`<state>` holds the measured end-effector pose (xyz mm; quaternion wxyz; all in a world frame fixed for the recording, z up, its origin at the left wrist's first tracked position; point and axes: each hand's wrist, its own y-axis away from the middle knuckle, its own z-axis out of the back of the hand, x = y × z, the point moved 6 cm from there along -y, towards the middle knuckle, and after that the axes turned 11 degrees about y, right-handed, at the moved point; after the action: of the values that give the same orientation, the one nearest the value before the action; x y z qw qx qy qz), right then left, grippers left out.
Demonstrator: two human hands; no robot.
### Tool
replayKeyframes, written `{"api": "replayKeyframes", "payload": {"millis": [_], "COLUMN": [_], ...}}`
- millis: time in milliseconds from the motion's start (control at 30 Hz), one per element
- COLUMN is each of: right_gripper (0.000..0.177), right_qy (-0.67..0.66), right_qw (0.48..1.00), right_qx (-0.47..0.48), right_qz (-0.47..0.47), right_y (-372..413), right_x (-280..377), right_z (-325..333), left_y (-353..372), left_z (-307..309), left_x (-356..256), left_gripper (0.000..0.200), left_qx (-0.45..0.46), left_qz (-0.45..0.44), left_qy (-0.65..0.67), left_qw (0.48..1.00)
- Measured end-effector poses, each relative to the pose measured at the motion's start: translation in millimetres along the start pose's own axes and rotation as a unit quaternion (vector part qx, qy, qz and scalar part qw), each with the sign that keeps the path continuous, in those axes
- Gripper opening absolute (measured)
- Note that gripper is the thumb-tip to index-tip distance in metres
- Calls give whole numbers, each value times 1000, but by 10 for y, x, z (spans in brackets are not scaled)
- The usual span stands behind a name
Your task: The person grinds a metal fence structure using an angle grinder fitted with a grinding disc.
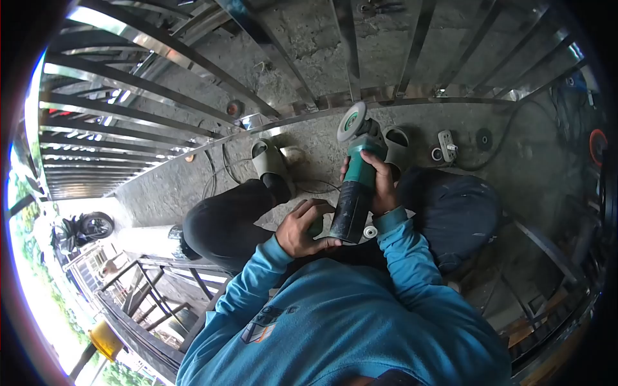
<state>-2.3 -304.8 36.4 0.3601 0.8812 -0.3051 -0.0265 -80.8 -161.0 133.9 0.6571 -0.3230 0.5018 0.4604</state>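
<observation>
A green and black angle grinder [358, 186] is held upright over the lap, its round grinding disc [352, 122] at the top end. My right hand [381, 181] is wrapped round the green body just below the head. At the lower end of the black handle, my left hand [304, 228] is curled with its thumb toward the tool's base. A small green part shows between its fingers and palm, mostly hidden. A small white round object [369, 232] lies just right of the grinder's base.
Metal bars of a frame [347, 48] stand across the front and left. A power strip [447, 147] and a dark disc [483, 138] lie on the concrete floor at right, with cables nearby. A motorcycle [84, 226] and a yellow container [105, 341] are at left.
</observation>
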Motion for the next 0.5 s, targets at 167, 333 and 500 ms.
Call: {"api": "replayKeyframes", "payload": {"millis": [167, 333, 500], "right_gripper": [35, 31, 29], "right_qy": [-6, 26, 49], "right_qw": [1000, 997, 991], "right_qx": [-23, -78, -122], "right_qz": [-9, -9, -16], "right_y": [-95, -192, -212], "right_x": [-107, -212, -292], "right_z": [144, 252, 302], "left_y": [102, 124, 137], "left_z": [-73, -40, 6], "left_x": [-3, 117, 161], "left_gripper": [63, 58, 55], "left_qx": [-36, -59, -60], "left_qz": [18, 47, 72], "left_qy": [-50, -13, -40], "left_qw": [998, 997, 995]}}
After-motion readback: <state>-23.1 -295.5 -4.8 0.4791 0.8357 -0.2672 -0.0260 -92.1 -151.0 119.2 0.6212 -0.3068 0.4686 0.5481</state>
